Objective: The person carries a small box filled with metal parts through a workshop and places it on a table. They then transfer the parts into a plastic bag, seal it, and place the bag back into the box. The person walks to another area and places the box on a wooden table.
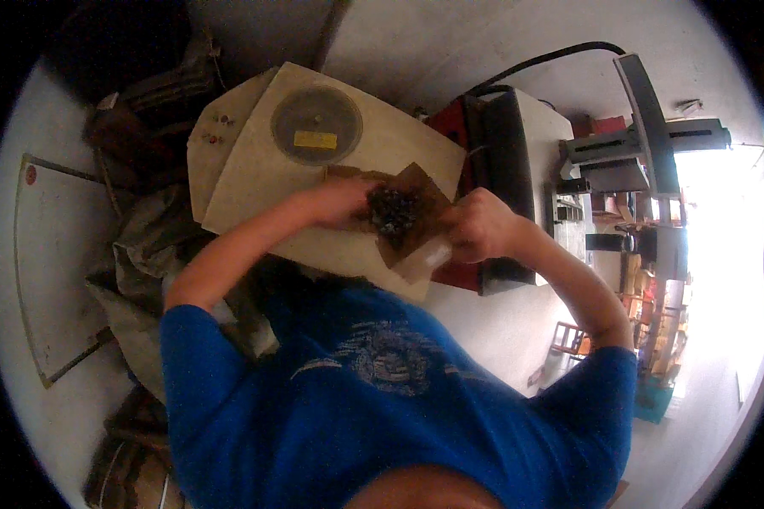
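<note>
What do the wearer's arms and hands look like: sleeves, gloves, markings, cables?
Blue T-shirt, short sleeves ending near the elbows, with a pale, roughly round print on the chest. Forearms bare. Left hand and right hand ungloved; no watch or cable visible on either arm. Fingers partly hidden, so rings or small markings can't be ruled out.

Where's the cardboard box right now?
In the head view, the cardboard box is near the middle, between the left hand and right hand, just beyond the blue shirt.
</note>
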Demonstrator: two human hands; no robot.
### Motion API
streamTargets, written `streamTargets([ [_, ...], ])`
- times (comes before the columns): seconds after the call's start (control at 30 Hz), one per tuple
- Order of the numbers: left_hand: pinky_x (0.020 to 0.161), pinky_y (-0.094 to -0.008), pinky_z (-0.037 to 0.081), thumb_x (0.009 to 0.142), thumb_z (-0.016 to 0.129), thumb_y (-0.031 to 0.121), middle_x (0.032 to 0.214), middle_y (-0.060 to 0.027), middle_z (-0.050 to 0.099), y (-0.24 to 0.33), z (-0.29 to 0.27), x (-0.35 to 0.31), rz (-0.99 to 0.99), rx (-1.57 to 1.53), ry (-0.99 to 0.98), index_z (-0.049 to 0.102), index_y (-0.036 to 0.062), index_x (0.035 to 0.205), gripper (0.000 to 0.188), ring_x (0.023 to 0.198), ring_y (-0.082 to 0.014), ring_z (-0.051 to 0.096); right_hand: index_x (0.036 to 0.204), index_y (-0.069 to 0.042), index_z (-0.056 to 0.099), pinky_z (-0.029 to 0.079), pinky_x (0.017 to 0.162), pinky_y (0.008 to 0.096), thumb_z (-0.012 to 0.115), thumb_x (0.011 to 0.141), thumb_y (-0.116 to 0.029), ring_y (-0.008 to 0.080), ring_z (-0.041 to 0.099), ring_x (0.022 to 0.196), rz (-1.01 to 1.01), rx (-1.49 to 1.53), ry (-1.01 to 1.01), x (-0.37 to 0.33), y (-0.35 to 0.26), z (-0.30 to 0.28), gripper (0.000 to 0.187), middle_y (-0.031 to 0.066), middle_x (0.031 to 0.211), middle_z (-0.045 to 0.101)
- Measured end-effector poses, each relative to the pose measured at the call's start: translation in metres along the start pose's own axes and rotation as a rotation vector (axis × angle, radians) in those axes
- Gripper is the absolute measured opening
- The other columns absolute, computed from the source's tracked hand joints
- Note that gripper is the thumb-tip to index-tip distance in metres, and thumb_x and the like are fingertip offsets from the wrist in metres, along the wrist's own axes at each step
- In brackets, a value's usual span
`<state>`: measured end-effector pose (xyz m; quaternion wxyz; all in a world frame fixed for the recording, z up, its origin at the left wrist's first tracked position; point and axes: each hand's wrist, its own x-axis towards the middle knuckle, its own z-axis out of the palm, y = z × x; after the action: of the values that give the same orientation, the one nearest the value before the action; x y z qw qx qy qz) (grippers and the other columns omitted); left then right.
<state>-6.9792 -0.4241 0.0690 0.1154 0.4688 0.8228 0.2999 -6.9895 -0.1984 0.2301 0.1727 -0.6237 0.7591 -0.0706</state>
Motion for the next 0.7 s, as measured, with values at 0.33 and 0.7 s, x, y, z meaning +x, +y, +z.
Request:
streamTargets([
  [0.33, 0.090, -0.0417, 0.036, 0.074, 0.063, 0.033, 0.125, -0.0194, 0.040, -0.009, 0.013, 0.003, 0.000, -0.043, 0.042, 0.065, 0.0065, 0.092, 0.032, 0.104, -0.0356, 0.045, 0.051, -0.006, 0.055, 0.041, 0.045, 0.0388, 0.059, 0.053, -0.017, 0.0284, 0.054, 0.052, 0.013, -0.004, 0.001, 0.000, 0.001, -0.008, 0.012, 0.0080, 0.056, 0.051],
  [0.7, 0.094, -0.0424, 0.033, 0.072, 0.066, 0.032, 0.126, -0.0212, 0.038, -0.012, 0.022, 0.001, -0.035, -0.124, 0.057, 0.066, 0.0054, 0.090, 0.032, 0.109, -0.0372, 0.041, 0.048, -0.008, 0.049, 0.035, 0.042, 0.0380, 0.060, 0.051, -0.015, 0.0267, 0.048, 0.048, -0.032, 0.035, 0.059, 0.002, 0.006, -0.001, 0.014, 0.0065, 0.056, 0.045],
])
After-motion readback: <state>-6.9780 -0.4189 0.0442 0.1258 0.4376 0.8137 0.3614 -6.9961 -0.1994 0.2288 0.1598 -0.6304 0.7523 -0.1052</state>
